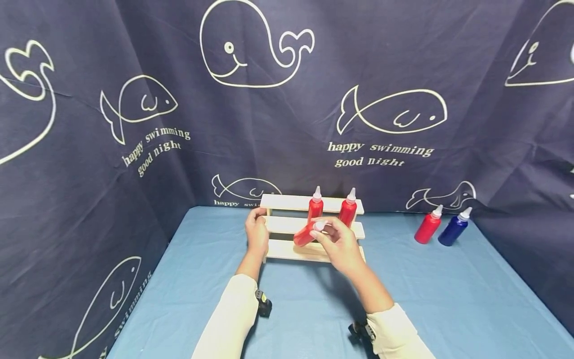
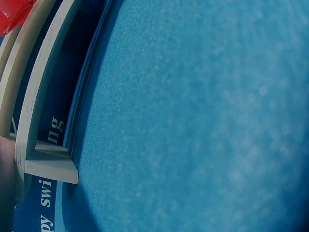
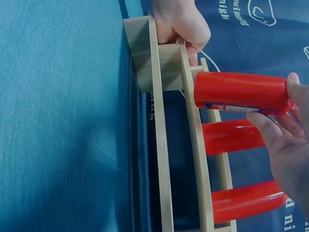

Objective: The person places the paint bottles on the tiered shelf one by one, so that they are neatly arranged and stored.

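A three-tier wooden rack (image 1: 287, 225) stands on the table, and my left hand (image 1: 257, 232) grips its left end. My right hand (image 1: 339, 245) pinches a red squeeze bottle (image 3: 236, 92) near its white cap. That bottle is tilted, its base pointing left over the front of the rack. Two more red squeeze bottles, a left one (image 1: 316, 206) and a right one (image 1: 348, 212), stand upright on the middle shelf. In the left wrist view, the rack's boards (image 2: 41, 82) run along the left edge, with part of a red bottle (image 2: 13, 13) at the top corner.
On the table's right side stand a red squeeze bottle (image 1: 428, 227) and a dark blue squeeze bottle (image 1: 454, 229), close together. Light blue cloth (image 1: 448, 299) covers the table. A dark blue curtain (image 1: 296, 134) with white whale and fish drawings hangs behind the rack.
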Demonstrator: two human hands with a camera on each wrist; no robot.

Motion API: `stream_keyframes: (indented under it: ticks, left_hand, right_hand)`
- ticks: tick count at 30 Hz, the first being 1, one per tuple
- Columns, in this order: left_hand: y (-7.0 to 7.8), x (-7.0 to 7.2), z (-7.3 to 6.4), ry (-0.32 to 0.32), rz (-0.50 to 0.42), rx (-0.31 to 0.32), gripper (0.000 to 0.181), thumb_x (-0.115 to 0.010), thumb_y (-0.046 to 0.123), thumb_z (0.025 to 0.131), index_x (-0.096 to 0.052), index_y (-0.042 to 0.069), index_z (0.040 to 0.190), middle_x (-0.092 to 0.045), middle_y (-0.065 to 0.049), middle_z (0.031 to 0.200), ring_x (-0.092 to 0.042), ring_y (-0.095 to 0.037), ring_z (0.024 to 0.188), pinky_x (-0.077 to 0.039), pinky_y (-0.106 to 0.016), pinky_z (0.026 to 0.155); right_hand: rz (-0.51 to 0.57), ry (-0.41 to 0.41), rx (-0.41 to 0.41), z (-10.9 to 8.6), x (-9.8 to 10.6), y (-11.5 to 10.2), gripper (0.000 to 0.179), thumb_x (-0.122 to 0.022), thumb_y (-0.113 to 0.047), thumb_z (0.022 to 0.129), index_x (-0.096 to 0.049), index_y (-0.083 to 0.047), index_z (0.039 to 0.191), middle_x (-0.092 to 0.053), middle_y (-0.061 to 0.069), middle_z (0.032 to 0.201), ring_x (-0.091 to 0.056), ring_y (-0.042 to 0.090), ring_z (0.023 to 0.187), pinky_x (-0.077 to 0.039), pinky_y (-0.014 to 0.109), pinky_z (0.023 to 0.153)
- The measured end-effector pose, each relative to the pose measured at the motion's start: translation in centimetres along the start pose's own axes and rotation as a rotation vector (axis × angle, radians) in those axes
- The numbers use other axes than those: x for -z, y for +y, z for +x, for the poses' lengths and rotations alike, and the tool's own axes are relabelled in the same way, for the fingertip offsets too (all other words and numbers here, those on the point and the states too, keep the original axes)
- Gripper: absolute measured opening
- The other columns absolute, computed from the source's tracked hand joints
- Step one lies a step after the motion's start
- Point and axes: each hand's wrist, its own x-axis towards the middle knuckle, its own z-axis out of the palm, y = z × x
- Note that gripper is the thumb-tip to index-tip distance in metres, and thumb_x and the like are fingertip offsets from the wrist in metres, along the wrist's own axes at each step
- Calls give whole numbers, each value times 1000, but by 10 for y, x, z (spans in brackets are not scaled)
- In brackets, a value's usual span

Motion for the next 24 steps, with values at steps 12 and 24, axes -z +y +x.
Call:
stream_keyframes:
  ticks: [12,24]
  left_hand:
    - [15,-1,-7,-5,30,4,33,-41,-14,90,-61,-19,115,-60,-31,119,-52,-20,99,-40,-24,87]
    - [0,2,-1,-5,15,-11,31,-45,-11,88,-66,-11,109,-63,-17,110,-52,-12,93,-42,-24,85]
  right_hand:
    - [44,80,81,3,-18,2,31,-74,20,84,-64,12,111,-68,35,116,-71,-4,104,-57,14,91]
    - [-12,-33,179,8,-38,5,40,-72,15,88,-62,9,126,-77,30,104,-77,44,96,-57,19,98]
